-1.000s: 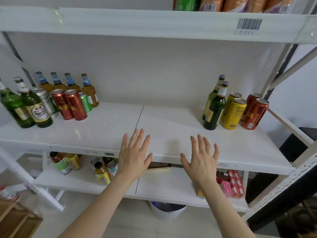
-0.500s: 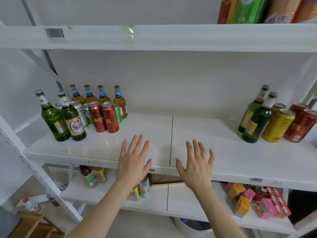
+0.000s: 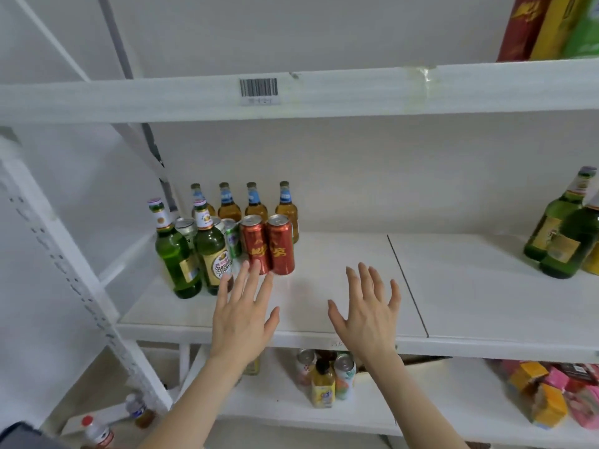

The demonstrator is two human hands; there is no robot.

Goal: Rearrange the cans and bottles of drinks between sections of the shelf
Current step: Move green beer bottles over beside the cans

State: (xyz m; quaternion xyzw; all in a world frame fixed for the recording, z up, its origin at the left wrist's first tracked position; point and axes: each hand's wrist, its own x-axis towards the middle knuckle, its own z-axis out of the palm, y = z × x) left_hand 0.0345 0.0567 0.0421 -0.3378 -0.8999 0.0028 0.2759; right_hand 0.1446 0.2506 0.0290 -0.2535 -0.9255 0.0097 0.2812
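Fingers (image 3: 254, 277) of the left hand (image 3: 241, 319) straight and fanned, holding nothing; the middle tips lie over the foot of the left red can (image 3: 256, 244) from this angle, but I cannot tell whether they touch it. Right hand (image 3: 366, 315) likewise flat and spread, palm down, empty, hovering over bare board just left of the seam (image 3: 406, 283) that splits the middle shelf (image 3: 470, 286) into two sections. Both forearms reach in from the near edge. Right red can (image 3: 281, 244) stands touching its twin, both upright. Left of them a green can (image 3: 232, 234) and a silver can (image 3: 185, 225) sit tucked among two tall green bottles (image 3: 212, 254), the nearest stock on that side. Behind, against the far wall, a row of four amber bottles (image 3: 256, 202) with blue neck labels. Well apart, at the right end of the same shelf, two more dark green bottles (image 3: 565, 247) stand close together, partly cut by the frame edge. Upper shelf rail carries a barcode label (image 3: 258, 90); coloured boxes (image 3: 547, 24) stand on top at far right. Lower shelf (image 3: 278, 406) holds small cans and a yellow-labelled bottle (image 3: 323, 384) under the hands, and bright cartons (image 3: 547, 403) to the right.
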